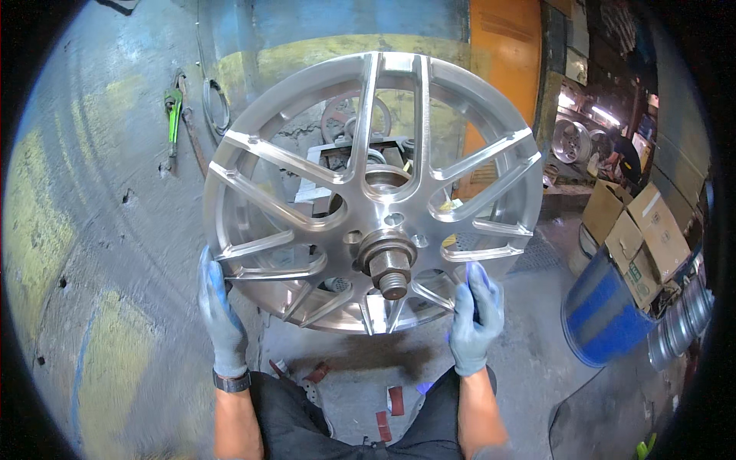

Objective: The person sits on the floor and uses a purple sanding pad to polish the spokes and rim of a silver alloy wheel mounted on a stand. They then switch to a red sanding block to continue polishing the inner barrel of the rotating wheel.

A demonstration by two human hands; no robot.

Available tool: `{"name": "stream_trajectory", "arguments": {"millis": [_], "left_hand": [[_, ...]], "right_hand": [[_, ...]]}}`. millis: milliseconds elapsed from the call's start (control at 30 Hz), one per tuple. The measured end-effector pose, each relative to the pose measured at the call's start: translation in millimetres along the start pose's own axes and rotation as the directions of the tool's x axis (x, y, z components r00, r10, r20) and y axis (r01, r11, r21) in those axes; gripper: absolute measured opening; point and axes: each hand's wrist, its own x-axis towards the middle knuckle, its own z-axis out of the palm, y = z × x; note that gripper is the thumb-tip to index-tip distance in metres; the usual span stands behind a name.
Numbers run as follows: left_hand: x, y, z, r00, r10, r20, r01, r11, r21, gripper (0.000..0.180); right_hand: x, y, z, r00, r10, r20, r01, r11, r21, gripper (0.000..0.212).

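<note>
In front of me a bare metal wheel rim (392, 216) with paired spokes is mounted upright on a shaft. A large nut on a threaded shaft end (389, 268) sits at its hub. My left hand (222, 314), in a grey glove with bluish fingers, lies along the left outer edge of the rim, fingers stretched out. My right hand (474, 326), gloved too, is at the lower right of the rim with its fingers drawn together near a spoke end. Something purplish-blue shows at those fingertips; whether it is a held piece or glove staining is unclear.
Behind the rim stands a machine with a handwheel (356, 117). A green wrench (173, 123) and coiled cable (216, 106) hang on the left wall. At right is a blue drum (606, 318) with cardboard boxes (652, 238). Reddish scraps (395, 400) lie on the floor. A person (627, 159) is farther back.
</note>
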Motion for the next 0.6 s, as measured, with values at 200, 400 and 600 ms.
{"name": "stream_trajectory", "arguments": {"millis": [200, 400, 600], "left_hand": [[-8.0, -16.7, -10.7, 1.0, 0.023, -0.004, -0.023, 0.999, -0.039, 0.06], [-21.4, -42.4, -17.0, 0.999, -0.027, 0.031, 0.03, 0.996, -0.084, 0.06], [-31.2, -62.8, -17.6, 0.993, -0.118, -0.007, 0.116, 0.984, -0.133, 0.06]], "right_hand": [[92.9, -37.7, 37.9, 0.964, -0.262, -0.039, 0.26, 0.964, -0.057, 0.042], [133.5, -44.9, 63.9, 0.942, -0.324, -0.092, 0.314, 0.943, -0.107, 0.046], [140.2, -43.3, 77.6, 0.925, -0.363, -0.109, 0.343, 0.924, -0.168, 0.052]]}}
